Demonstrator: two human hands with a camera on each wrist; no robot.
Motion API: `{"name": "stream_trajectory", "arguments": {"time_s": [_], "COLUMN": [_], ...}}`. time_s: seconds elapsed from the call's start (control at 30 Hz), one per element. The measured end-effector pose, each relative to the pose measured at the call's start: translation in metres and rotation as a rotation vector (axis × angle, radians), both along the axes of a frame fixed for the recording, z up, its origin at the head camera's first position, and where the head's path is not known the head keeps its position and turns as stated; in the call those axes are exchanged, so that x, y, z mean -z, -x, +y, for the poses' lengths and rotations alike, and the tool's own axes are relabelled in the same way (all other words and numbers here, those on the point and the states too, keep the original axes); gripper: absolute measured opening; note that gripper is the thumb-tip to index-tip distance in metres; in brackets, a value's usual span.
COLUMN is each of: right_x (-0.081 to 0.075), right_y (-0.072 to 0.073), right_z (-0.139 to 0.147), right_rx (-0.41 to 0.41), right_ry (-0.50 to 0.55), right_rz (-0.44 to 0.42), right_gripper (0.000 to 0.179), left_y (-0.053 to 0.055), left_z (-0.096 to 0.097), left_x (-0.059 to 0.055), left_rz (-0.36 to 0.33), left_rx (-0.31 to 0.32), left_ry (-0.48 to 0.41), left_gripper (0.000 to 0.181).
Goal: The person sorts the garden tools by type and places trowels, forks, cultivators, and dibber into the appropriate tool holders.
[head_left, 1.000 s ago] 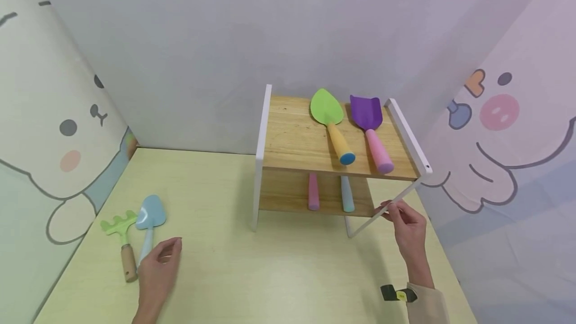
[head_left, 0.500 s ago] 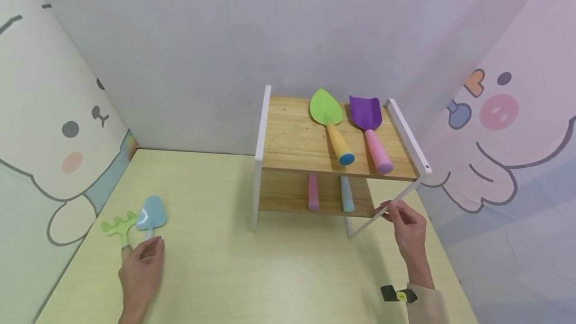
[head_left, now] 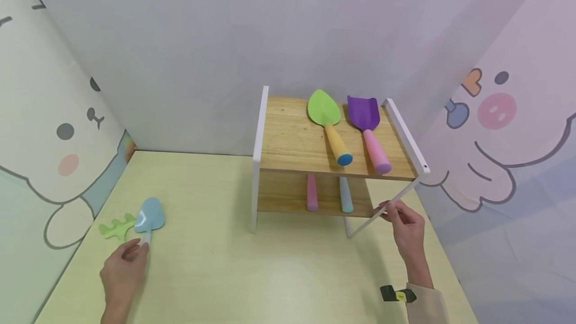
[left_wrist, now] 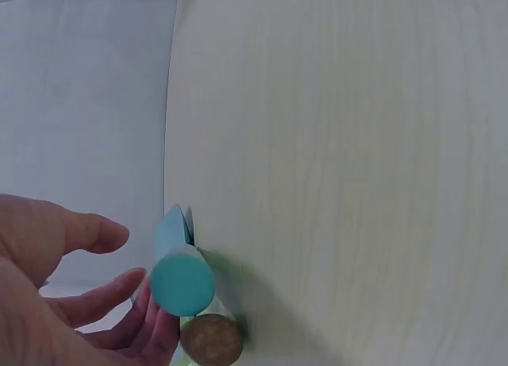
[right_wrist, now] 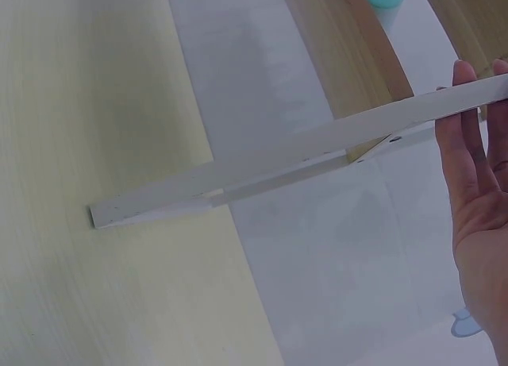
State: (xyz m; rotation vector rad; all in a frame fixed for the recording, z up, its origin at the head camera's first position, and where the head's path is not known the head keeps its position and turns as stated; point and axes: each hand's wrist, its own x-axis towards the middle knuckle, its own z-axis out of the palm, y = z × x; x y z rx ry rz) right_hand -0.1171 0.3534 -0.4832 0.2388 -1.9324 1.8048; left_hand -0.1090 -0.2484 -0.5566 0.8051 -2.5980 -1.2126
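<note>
My left hand (head_left: pixel 124 269) is at the left of the table, over the handles of a light blue toy trowel (head_left: pixel 150 214) and a green toy rake (head_left: pixel 118 227). In the left wrist view, the thumb (left_wrist: pixel 99 233) stands apart from the trowel's turquoise handle end (left_wrist: pixel 182 285), while the other fingers lie beside it. Just below is the rake's brown handle end (left_wrist: pixel 212 340). My right hand (head_left: pixel 407 226) holds the slanted white side frame (head_left: pixel 370 221) of a two-tier wooden shelf (head_left: pixel 288 136); in the right wrist view, its fingers (right_wrist: pixel 456 159) reach behind the white bar.
On the top board lie a green trowel (head_left: pixel 324 108) with a yellow handle and a purple shovel (head_left: pixel 363 112) with a pink handle. Pink (head_left: pixel 312 193) and light blue handles (head_left: pixel 346 195) stick out on the lower board. Cartoon-printed curtains (head_left: pixel 193 54) surround the table (head_left: pixel 252 284).
My left hand has moved left, from beside the blue trowel's handle to over the handles, now covering the rake's handle. The right hand stays on the shelf frame.
</note>
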Motion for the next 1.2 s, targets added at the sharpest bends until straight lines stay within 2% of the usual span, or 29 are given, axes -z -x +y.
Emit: {"name": "stream_trajectory", "arguments": {"time_s": [0.33, 0.5, 0.73, 0.97, 1.2], "right_x": [0.002, 0.002, 0.002, 0.001, 0.001], "right_y": [0.001, 0.002, 0.003, 0.000, 0.000], "right_z": [0.000, -0.001, 0.001, 0.000, 0.001], "right_rx": [-0.018, 0.007, -0.078, -0.002, -0.012], "right_ry": [0.036, 0.027, 0.062, -0.022, -0.021], "right_rz": [0.015, 0.006, 0.078, -0.001, -0.005], "right_gripper": [0.015, 0.016, 0.017, 0.016, 0.016], "left_y": [0.009, 0.014, 0.017, 0.015, 0.012], "left_z": [-0.008, -0.012, -0.015, -0.013, -0.017], "left_x": [-0.008, -0.007, -0.005, -0.007, -0.004], "left_rz": [-0.196, -0.251, -0.286, -0.356, -0.358], "left_rx": [0.205, 0.288, 0.296, 0.238, 0.280], "left_ry": [0.005, -0.019, -0.053, -0.111, -0.215], "left_gripper": [0.054, 0.059, 0.062, 0.064, 0.078]}}
